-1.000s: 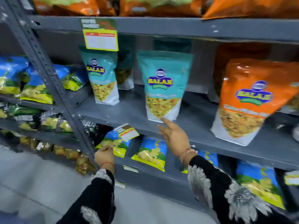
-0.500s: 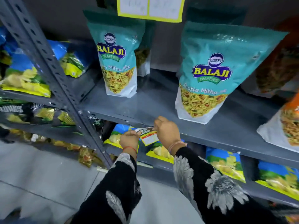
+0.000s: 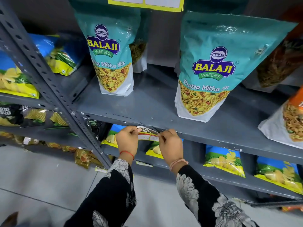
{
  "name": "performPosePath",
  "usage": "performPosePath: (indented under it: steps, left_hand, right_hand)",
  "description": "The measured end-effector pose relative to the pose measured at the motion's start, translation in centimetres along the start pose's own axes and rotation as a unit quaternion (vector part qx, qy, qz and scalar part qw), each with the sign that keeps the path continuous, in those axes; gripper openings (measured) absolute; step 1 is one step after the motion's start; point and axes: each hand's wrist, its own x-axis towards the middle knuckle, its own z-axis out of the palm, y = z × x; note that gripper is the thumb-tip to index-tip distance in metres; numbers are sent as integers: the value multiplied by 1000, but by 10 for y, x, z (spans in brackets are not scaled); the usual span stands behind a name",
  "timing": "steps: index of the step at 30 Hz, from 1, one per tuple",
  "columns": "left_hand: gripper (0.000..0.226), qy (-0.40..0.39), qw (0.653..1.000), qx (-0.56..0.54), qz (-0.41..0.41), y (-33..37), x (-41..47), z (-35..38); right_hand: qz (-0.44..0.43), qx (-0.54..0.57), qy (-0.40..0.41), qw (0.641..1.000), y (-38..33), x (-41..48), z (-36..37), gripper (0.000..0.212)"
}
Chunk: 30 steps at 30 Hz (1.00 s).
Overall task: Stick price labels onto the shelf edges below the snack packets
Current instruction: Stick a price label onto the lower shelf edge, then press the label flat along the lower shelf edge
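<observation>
We see two hands pinching one price label (image 3: 148, 134) against the grey shelf edge (image 3: 213, 136): the left hand (image 3: 127, 140) grips its left end, the right hand (image 3: 171, 145) its right end. Above the grip stand two teal snack packets (image 3: 206, 66), one up-left, one up-right. Below it lie three blue-and-yellow packets (image 3: 223, 161).

I see a grey metal shelf (image 3: 147, 105) bearing two upright teal snack pouches (image 3: 111, 51) (image 3: 211, 66), well apart.
</observation>
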Motion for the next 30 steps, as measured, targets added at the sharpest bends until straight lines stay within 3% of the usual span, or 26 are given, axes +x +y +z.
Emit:
performPosePath:
  steps: [5, 9, 12, 16, 19, 23, 26, 30]
  left_hand:
    - [16, -1, 998, 12, -53, 9, 12, -5]
    - [44, -70, 984, 162, -31, 15, 27, -20]
    - [41, -72, 971, 227, 4, 16, 24, -25]
    - [41, -1, 968, 245, -51, 0, 8, -47]
    - [38, -42, 960, 274, -50, -15, -33, -41]
    - [31, -164, 944, 286, 5, -4, -109, 26]
    - [34, -202, 954, 217, 54, 32, -164, 90]
    - [39, -275, 944, 154, 94, 98, -239, 180]
  right_hand:
    - [25, -145, -72, 986, -11, 22, -19, 23]
    - [54, -165, -96, 980, -14, 40, -38, 38]
    - [38, -143, -111, 983, -14, 35, -42, 28]
    - [13, -84, -48, 995, 17, 9, -65, 7]
    - [-4, -127, 7, 992, 62, -27, -90, 4]
    - [14, -192, 11, 981, 140, -76, -145, 4]
    - [63, -235, 5, 970, 200, -100, -209, 28]
    - [91, -250, 99, 959, 272, -114, -310, 13]
